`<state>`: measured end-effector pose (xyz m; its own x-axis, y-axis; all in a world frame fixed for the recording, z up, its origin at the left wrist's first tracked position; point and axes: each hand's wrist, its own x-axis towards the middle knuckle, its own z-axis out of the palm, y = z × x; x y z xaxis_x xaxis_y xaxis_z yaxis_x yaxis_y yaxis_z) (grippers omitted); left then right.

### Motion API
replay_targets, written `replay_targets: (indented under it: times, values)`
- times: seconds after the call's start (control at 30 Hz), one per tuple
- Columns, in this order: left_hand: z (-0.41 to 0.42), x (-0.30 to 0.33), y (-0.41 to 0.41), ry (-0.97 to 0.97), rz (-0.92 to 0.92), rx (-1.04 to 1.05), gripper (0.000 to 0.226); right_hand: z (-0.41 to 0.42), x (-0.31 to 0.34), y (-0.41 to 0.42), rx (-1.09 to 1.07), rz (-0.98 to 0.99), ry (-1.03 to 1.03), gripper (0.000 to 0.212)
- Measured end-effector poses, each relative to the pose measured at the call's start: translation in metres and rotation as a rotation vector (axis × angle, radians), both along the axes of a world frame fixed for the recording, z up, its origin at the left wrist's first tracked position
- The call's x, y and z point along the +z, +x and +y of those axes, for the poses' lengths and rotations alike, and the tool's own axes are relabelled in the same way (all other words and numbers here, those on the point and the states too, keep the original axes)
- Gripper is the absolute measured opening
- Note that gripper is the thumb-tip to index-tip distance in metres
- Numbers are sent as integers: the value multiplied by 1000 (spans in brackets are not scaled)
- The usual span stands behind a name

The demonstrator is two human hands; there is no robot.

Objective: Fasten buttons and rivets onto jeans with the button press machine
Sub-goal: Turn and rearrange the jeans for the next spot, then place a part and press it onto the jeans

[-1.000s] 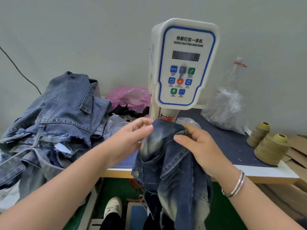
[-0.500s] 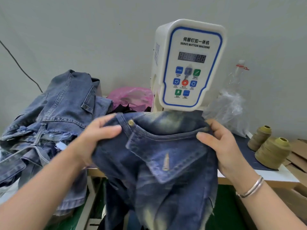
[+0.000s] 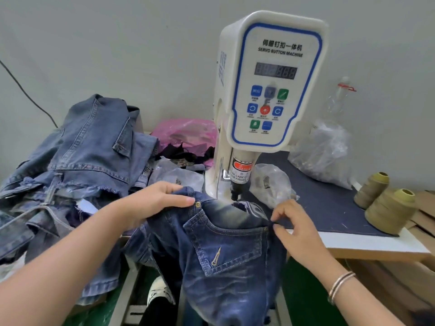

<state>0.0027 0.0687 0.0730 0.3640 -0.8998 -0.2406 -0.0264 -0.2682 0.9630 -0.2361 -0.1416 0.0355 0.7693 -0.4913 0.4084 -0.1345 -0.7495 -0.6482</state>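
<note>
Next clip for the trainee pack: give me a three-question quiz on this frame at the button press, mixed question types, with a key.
1. True or false: a brass rivet already sits at the left corner of the stitched pocket on the dark blue washed jeans.
2. Multiple choice: the right hand is (A) pressing a button on the white servo button machine, (B) pinching the jeans at the pocket's right corner, (C) lifting an olive thread cone.
3. Fill in: the left hand grips the jeans beside the pile of lighter blue ____.

Key: 1 true; 2 B; 3 denim garments.
</note>
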Motion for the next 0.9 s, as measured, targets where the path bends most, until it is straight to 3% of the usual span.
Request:
replay_targets:
  times: [0.1,0.17,0.27,0.37,0.43,0.5,0.57,0.63,0.77,0.9]
  values:
    - [-8,-14,-5,14,-2,13,45,26,3,5,87,-170,-302,17]
    - [-11,-20,-8,17,-4,18,44,37,-5,10,220,-105,-480,7]
    - [-10,-24,-8,59,-16,-35,46,31,-25,15,277,104,-634,19]
    - [-10,-30,-4,121,-119,-23,38,12,-36,12,249,144,-468,20]
    - [-15,-39,-2,88,-151,86,18,1,-38,12,212,25,-399,18]
    - [-19,-52,-6,29,-171,174,6,-15,-31,18,67,-143,-239,12]
    - [-22,-66,-13,-15,-202,205,12,-39,-17,29,-138,-167,-2,14]
    - [-23,-75,-18,-54,-226,221,22,-67,-9,45,-268,72,107,22]
    - [-18,-75,-14,-74,-142,214,28,-97,-6,85,-276,570,-271,25]
    - [-21,-76,-8,-42,-81,199,17,-102,-2,123,-279,845,-350,26]
